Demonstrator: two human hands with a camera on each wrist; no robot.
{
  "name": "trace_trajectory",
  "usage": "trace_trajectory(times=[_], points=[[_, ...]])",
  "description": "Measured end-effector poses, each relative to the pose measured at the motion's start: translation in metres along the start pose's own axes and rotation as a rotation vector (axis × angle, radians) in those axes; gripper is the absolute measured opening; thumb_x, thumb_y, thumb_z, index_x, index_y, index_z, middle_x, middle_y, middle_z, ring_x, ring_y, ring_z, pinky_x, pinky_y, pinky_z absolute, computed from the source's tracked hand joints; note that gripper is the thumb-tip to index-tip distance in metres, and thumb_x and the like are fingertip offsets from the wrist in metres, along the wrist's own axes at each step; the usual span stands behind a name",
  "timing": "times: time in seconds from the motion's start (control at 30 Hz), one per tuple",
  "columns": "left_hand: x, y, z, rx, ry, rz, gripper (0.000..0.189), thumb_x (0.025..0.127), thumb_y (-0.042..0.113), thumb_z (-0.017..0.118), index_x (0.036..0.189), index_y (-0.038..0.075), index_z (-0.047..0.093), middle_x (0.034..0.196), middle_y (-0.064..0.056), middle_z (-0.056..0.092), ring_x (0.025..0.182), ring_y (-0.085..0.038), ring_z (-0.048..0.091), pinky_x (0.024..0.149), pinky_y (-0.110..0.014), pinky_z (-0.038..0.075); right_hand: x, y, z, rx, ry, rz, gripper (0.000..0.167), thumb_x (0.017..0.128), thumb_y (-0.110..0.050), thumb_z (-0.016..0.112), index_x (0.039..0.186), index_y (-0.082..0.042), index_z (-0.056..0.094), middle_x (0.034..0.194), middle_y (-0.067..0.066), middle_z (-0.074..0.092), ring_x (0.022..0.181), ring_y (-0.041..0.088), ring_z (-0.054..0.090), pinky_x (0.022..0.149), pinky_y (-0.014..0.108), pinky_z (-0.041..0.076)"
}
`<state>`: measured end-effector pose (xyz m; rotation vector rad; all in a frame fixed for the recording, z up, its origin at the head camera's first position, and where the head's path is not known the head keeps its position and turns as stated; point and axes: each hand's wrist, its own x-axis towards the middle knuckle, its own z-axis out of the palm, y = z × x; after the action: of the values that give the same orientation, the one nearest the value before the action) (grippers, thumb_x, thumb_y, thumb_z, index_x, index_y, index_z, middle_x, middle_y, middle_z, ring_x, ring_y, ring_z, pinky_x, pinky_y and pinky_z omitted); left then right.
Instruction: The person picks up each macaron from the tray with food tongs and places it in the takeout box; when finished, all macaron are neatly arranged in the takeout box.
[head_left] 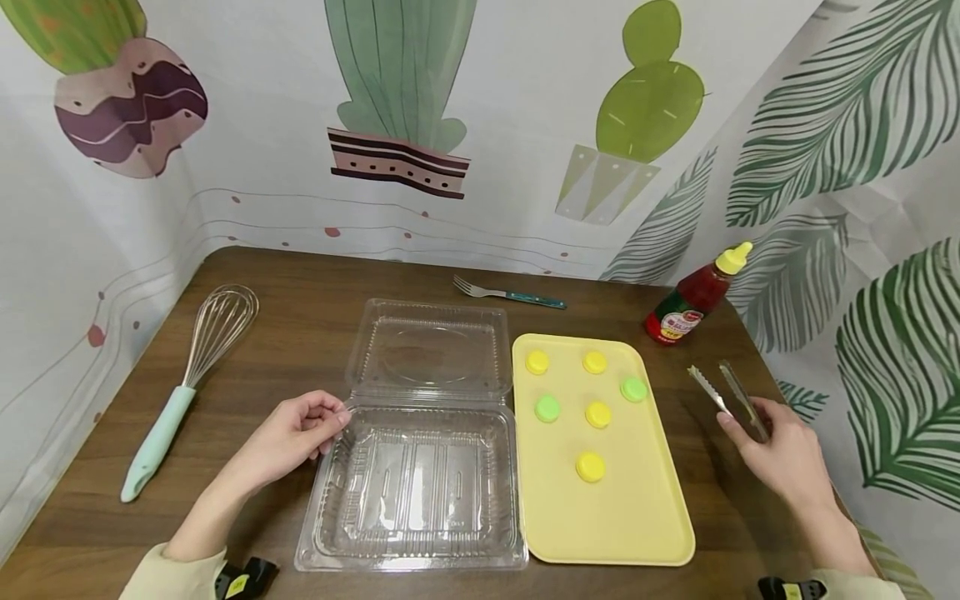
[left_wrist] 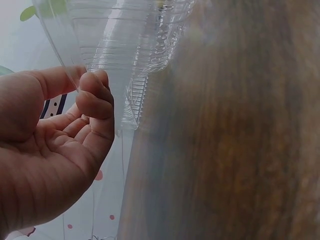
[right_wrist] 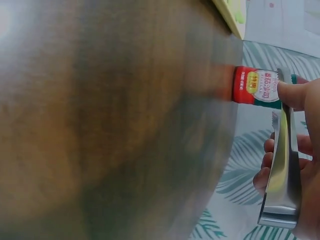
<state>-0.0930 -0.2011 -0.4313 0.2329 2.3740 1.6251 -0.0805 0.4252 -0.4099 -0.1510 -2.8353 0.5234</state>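
Note:
My left hand pinches the left rim of a clear plastic clamshell container, near its hinge. Thumb and fingertip meet on the thin edge in the left wrist view. The container lies with its lid folded back. In my right hand are metal tongs, held above the table right of a yellow tray. Their arms stand apart with nothing between the tips. On the tray lie several round yellow pieces and two green ones.
A red sauce bottle with a yellow cap stands at the back right. Behind the container and tray lies a fork. To the left is a whisk with a mint handle. Patterned cloth hangs behind the wooden table.

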Motion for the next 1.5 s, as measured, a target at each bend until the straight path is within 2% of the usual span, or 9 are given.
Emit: trace_trajectory(times=[0.33, 0.53, 0.9, 1.2, 1.5], points=[[0.0, 0.002, 0.0, 0.003, -0.003, 0.001, 0.02, 0.099, 0.015, 0.063, 0.103, -0.005, 0.06, 0.075, -0.007, 0.059, 0.06, -0.012, 0.055, 0.051, -0.028, 0.048, 0.019, -0.013, -0.01, -0.023, -0.027, -0.104, 0.054, 0.092, -0.037, 0.071, 0.118, 0.009, 0.058, 0.096, 0.024, 0.062, 0.077, 0.034, 0.053, 0.062, 0.048, 0.039], [0.0, 0.001, -0.001, -0.003, -0.007, 0.002, 0.02, 0.099, 0.015, 0.063, 0.103, -0.004, 0.06, 0.075, -0.007, 0.059, 0.06, -0.013, 0.055, 0.051, -0.029, 0.048, 0.028, -0.023, -0.012, -0.032, -0.08, -0.161, 0.053, 0.093, -0.039, 0.071, 0.119, 0.006, 0.059, 0.105, 0.026, 0.062, 0.086, 0.04, 0.057, 0.067, 0.056, 0.042], [0.001, -0.003, -0.001, -0.031, -0.015, 0.004, 0.02, 0.1, 0.015, 0.063, 0.105, -0.005, 0.059, 0.074, -0.007, 0.057, 0.06, -0.013, 0.054, 0.05, -0.028, 0.047, 0.035, -0.032, -0.003, -0.072, -0.174, -0.285, 0.048, 0.09, -0.041, 0.074, 0.117, -0.003, 0.063, 0.1, 0.016, 0.066, 0.082, 0.033, 0.062, 0.062, 0.054, 0.046], [0.001, -0.003, -0.001, -0.05, -0.017, 0.0, 0.021, 0.1, 0.015, 0.063, 0.104, -0.005, 0.059, 0.075, -0.007, 0.057, 0.06, -0.013, 0.054, 0.05, -0.028, 0.047, 0.033, -0.036, 0.002, -0.109, -0.243, -0.321, 0.054, 0.09, -0.043, 0.074, 0.118, 0.002, 0.062, 0.103, 0.016, 0.066, 0.087, 0.035, 0.064, 0.066, 0.056, 0.05], [0.002, -0.004, 0.001, -0.036, -0.018, -0.005, 0.021, 0.1, 0.016, 0.063, 0.102, -0.004, 0.059, 0.074, -0.007, 0.057, 0.06, -0.013, 0.055, 0.049, -0.028, 0.047, 0.032, -0.038, 0.006, -0.144, -0.331, -0.29, 0.06, 0.09, -0.05, 0.071, 0.121, 0.002, 0.064, 0.11, 0.019, 0.066, 0.095, 0.039, 0.065, 0.071, 0.058, 0.051]])
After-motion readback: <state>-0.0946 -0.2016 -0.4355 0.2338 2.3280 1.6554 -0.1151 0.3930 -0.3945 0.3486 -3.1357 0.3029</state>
